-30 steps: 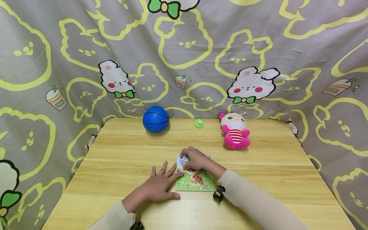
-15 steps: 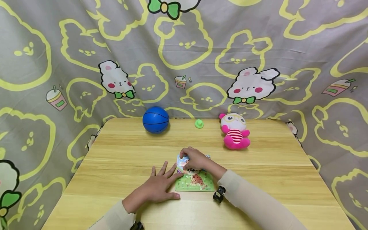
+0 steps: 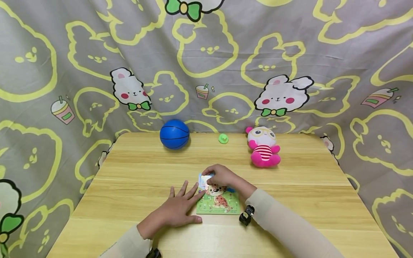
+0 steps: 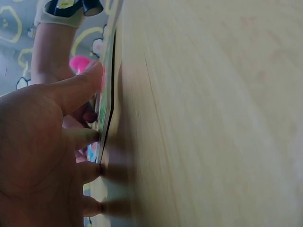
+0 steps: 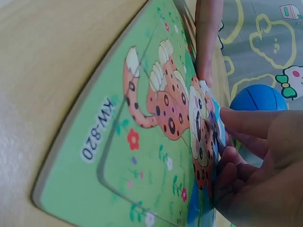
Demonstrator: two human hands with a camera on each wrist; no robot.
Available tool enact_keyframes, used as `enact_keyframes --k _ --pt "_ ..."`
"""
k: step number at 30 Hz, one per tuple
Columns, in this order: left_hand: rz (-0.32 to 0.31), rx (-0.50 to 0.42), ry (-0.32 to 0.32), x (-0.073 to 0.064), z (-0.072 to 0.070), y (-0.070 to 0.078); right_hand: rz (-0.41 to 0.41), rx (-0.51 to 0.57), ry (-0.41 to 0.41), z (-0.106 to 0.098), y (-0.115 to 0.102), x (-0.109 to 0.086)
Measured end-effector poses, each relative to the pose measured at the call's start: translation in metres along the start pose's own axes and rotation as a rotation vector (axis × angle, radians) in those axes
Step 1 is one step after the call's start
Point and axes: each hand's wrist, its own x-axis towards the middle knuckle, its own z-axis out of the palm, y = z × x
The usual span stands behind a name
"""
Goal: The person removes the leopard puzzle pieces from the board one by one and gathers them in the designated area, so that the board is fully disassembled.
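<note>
A cartoon jigsaw puzzle [image 3: 232, 206] with a spotted leopard cub on green grass lies flat on the table. Its lower edge carries the print KW-820 in the right wrist view. My right hand [image 3: 223, 176] reaches over the upper left part and pinches a puzzle piece [image 3: 205, 180] between thumb and fingers; the piece looks tilted and catches the light. Fingers spread, my left hand [image 3: 177, 210] lies on the table with its fingertips at the puzzle's left edge. From the left wrist view, the board's thin edge shows beyond the left thumb.
A blue basketball [image 3: 174, 134], a small green duck toy [image 3: 223, 138] and a pink panda plush [image 3: 264, 148] stand along the back of the wooden table [image 3: 135, 172]. Behind them hangs a grey cartoon-print curtain [image 3: 226, 46].
My right hand has shifted slightly, uncovering more of the leopard's face. The pinched piece has tipped and now reflects white. My left hand has barely moved, its index fingertip slightly higher.
</note>
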Motion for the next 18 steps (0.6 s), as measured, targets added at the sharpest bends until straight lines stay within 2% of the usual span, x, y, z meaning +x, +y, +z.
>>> enact_keyframes --k 18 --pt "-0.002 0.024 -0.003 -0.0005 -0.0006 0.0024 0.041 0.072 0.081 0.0044 -0.0014 -0.0009"
